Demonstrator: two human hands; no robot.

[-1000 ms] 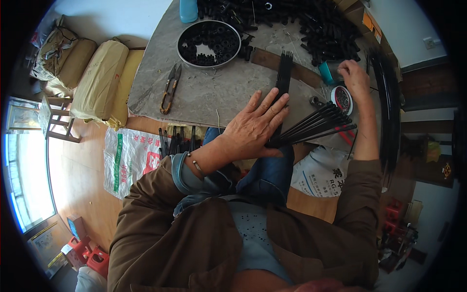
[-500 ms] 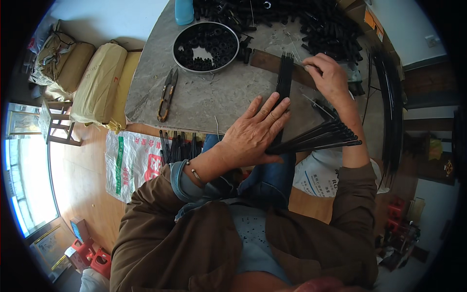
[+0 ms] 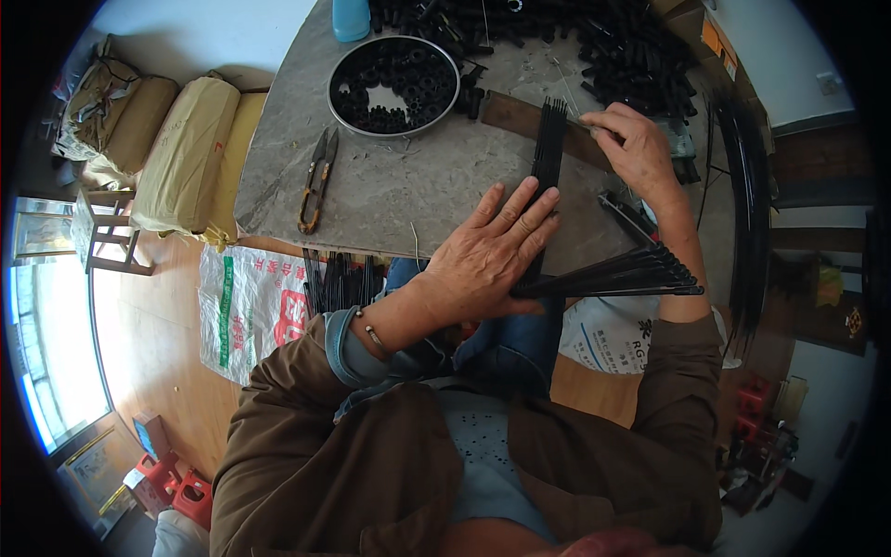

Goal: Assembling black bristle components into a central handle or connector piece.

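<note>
A row of thin black rods, resembling umbrella ribs [image 3: 551, 130], lies over the near side of the grey table [image 3: 371, 200]. My left hand [image 3: 497, 246] rests flat across them, fingers stretched out and a ring on one. Below that hand, more black rods [image 3: 622, 272] fan out to the right past the table edge. My right hand [image 3: 636, 148] is closed in a pinch beside the rods' far tips, over a flat brown wooden bar [image 3: 520, 119]. A thin wire [image 3: 564, 84] runs up from its fingertips. Part of the rods is hidden under my left hand.
A round metal bowl [image 3: 453, 102] holds small black rings. Scissors [image 3: 316, 186] lie left of it, and a blue bottle [image 3: 351, 20] stands behind. Black tubular parts [image 3: 640, 65] are heaped at the back. Wrapped bundles [image 3: 190, 153] sit on the left; a white sack [image 3: 241, 306] lies below.
The fanned rods have swung slightly to the right and down. My right hand has shifted a little to the right, still pinched; my left hand stays flat on the rods.
</note>
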